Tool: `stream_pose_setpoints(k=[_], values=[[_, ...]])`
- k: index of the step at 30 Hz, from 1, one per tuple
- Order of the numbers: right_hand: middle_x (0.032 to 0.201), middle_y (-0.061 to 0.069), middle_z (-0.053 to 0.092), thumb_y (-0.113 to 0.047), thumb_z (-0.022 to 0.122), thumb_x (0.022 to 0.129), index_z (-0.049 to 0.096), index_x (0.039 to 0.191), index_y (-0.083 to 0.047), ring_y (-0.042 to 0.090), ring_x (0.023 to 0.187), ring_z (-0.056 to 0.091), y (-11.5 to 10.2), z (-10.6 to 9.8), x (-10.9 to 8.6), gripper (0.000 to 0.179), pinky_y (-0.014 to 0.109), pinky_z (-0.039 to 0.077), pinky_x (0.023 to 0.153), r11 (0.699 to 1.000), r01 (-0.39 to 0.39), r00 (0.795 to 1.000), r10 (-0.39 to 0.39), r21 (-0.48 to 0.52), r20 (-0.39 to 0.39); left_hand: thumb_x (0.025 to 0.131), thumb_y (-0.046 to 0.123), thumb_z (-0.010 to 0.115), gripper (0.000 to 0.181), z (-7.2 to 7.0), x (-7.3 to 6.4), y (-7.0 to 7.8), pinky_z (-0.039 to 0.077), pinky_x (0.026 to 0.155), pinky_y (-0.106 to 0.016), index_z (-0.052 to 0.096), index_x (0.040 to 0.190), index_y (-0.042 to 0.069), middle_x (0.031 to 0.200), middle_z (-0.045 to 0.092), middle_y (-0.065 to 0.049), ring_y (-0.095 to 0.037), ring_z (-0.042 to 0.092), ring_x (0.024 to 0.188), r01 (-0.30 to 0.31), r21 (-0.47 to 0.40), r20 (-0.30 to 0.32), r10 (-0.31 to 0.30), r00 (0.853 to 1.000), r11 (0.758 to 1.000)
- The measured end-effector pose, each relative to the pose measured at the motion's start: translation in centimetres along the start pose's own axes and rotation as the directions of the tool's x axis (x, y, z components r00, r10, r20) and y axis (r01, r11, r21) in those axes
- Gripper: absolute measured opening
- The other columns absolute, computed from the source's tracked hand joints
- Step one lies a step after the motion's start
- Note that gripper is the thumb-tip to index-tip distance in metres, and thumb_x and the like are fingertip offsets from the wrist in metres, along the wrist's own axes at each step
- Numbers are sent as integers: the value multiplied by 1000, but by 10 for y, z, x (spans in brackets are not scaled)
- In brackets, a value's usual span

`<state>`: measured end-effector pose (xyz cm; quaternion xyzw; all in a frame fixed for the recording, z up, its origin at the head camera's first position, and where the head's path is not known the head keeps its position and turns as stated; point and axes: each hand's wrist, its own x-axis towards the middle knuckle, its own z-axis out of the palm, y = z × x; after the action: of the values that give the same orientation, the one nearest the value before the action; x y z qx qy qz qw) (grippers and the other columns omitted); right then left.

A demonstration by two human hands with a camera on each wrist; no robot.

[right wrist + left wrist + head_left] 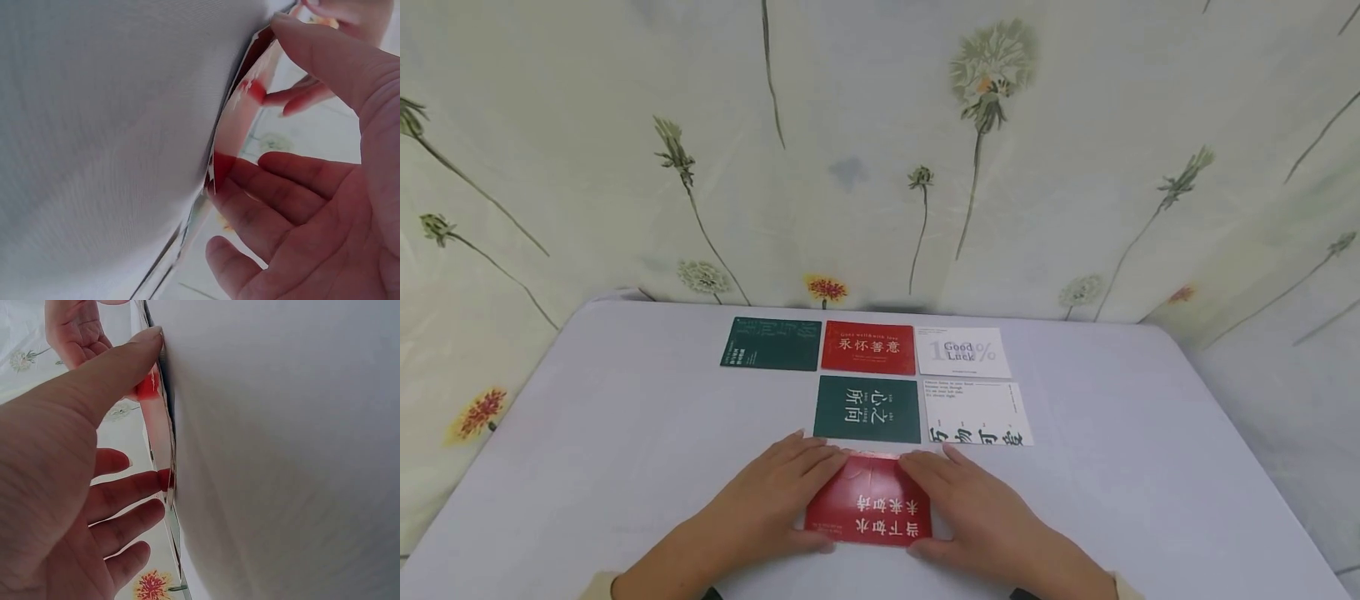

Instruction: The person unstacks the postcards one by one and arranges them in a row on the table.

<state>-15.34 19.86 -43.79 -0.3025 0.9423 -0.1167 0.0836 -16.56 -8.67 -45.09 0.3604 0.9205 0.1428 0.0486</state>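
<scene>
A red card (868,500) with white characters, upside down in the head view, lies at the near middle of the white table. My left hand (782,496) holds its left side, with the thumb (147,340) at the near edge and fingertips at the far corner. On the other side my right hand (973,512) holds it likewise, its thumb (294,28) at the near corner and fingers at the far one. Seen from the right wrist, the card's surface (232,128) bows up a little, with a dark gap under it near the thumb.
Just beyond lie a green card (867,410) and a white card (977,414) with green characters. Farther back, a dark green card (771,343), a red card (868,347) and a white "Good Luck" card (964,352) form a row. A flower-printed cloth (850,167) hangs behind the table.
</scene>
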Motion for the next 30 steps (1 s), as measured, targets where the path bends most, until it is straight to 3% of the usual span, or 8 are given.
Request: stream_pose_setpoints(k=[20, 30], values=[[142, -7, 47, -57, 81, 67, 41, 146, -19, 13, 133, 41, -7, -20, 2, 96, 45, 30, 112, 999, 27, 999, -28, -18, -16, 68, 59, 79, 101, -17, -7, 2, 44, 101, -46, 34, 151, 23, 144, 43, 3, -18, 37, 133, 18, 27, 32, -18, 999, 999], [142, -7, 46, -54, 82, 67, 40, 147, -20, 11, 131, 42, -14, -34, 10, 96, 42, 34, 110, 999, 44, 998, -45, -23, -44, 67, 59, 79, 101, -32, -12, -1, 37, 108, -46, 37, 149, 19, 146, 42, 2, -18, 36, 134, 4, 52, -59, -1, 998, 999]])
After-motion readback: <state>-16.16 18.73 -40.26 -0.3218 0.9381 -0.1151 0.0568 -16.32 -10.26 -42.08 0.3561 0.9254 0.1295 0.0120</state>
